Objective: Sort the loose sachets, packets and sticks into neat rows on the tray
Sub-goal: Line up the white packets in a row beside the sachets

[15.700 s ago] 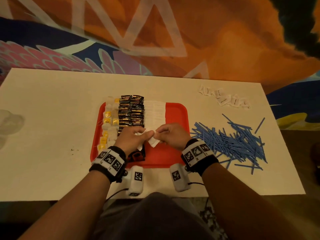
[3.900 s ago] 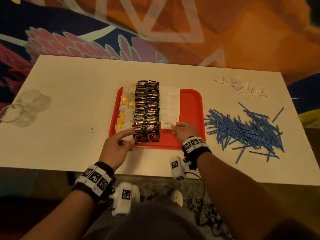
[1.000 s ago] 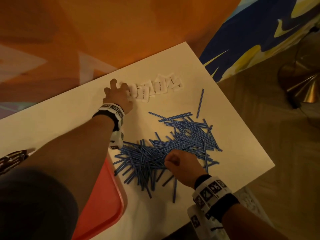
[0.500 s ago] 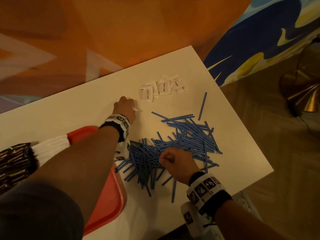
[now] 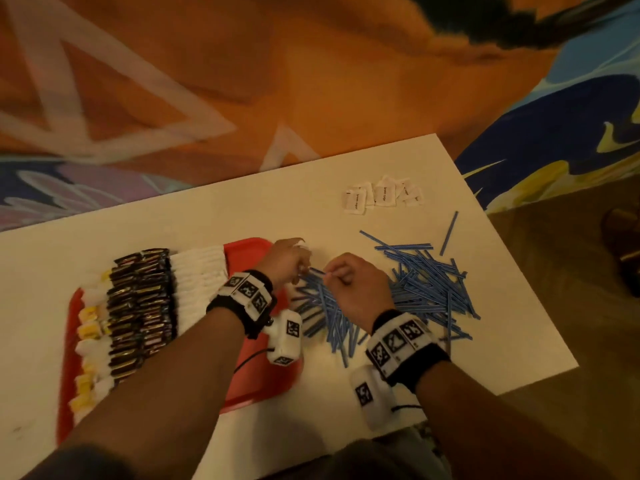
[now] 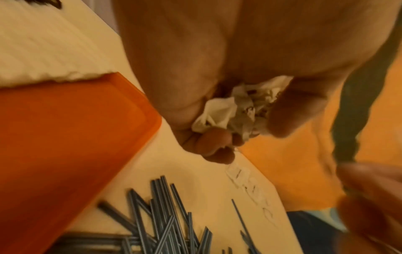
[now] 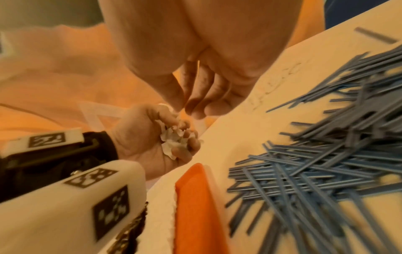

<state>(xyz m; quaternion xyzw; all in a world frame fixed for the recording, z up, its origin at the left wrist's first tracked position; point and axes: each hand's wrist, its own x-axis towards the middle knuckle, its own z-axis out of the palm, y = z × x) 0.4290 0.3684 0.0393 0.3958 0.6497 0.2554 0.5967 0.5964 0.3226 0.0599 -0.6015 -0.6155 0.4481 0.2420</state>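
Observation:
My left hand (image 5: 289,259) hovers over the far right corner of the red tray (image 5: 263,382) and grips a crumpled bunch of white sachets (image 6: 230,110) in its fist. Just to its right, over the near edge of the blue stick pile (image 5: 426,289), is my right hand (image 5: 346,282). Its fingers are curled, with the thumb against the fingertips (image 7: 191,106) right above the held sachets (image 7: 174,137). Whether they pinch anything does not show. A few loose white sachets (image 5: 381,197) lie at the table's far right.
Three rows sit on the tray: white sachets (image 5: 197,275), dark packets (image 5: 138,306), and tea bags with yellow tags (image 5: 88,327). Its right part is bare red. The white table (image 5: 502,341) ends just right of the sticks, with a patterned carpet beyond.
My left hand has drawn back from the loose sachets to the tray corner with a bunch in its fist. The right hand has lifted off the sticks and moved up to the left hand.

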